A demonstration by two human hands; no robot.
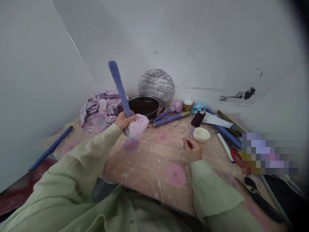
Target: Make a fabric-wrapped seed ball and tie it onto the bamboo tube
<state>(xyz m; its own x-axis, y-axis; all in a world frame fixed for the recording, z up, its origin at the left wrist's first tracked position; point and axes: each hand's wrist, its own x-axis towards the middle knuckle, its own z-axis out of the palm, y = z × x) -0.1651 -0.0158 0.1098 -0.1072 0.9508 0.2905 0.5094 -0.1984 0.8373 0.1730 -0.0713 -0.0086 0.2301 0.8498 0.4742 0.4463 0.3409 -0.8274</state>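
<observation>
As the left hand (123,120) is clamped around a blue-wrapped stick (120,90), the stick's long axis runs from a pale pink cloth bundle (136,126) at its lower end to a tip pointing toward 11 o'clock, raised above the worktop (154,167). The bundle sits just beside the hand, over the worktop's far left area. The hands are well apart. The right hand (192,149) is at 3 o'clock from the bundle, its fingertips (184,140) pinched together; whether they hold anything cannot be told.

Directly beyond the bundle, at 12 o'clock, stands a black pan (144,107) containing a dark brown liquid, with a round foil mat (155,84) leaning on the wall behind it. Crumpled lilac fabric (100,111) lies at 10 o'clock. Two further wrapped sticks (167,120) lie at 2 o'clock, near scattered dark specks (173,128).

At 12 o'clock from the right hand is a small white dish (201,134); its contents cannot be made out. Beyond it stand a white-lidded jar (187,105) with yellowish contents and a dark bottle (198,118). Red-handled scissors (236,158) lie at 3 o'clock.
</observation>
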